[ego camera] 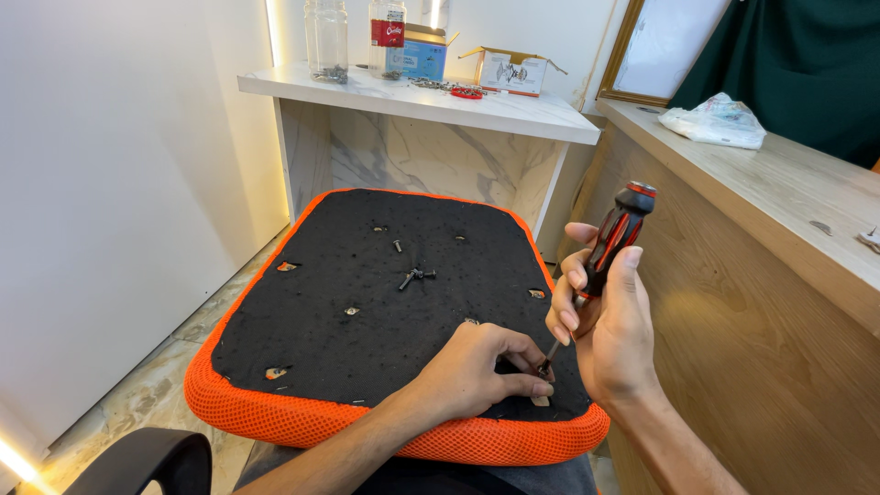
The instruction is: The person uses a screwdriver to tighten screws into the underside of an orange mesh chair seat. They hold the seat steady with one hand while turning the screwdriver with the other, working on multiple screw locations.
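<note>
Right hand (610,321) grips screwdriver (605,261); left hand (481,371) steadies its tip.

The tip of the screwdriver (612,246) is hidden behind the fingers of the left hand (477,371), so you cannot see what it touches. The right hand (600,325) covers the middle of the tool. The small dark bits (414,275) lying on the black seat bottom (367,302) are too tiny to tell apart. A black curved thing (137,463) is cut off at the bottom edge. The bottles (328,37) lose their tops at the top edge.
</note>
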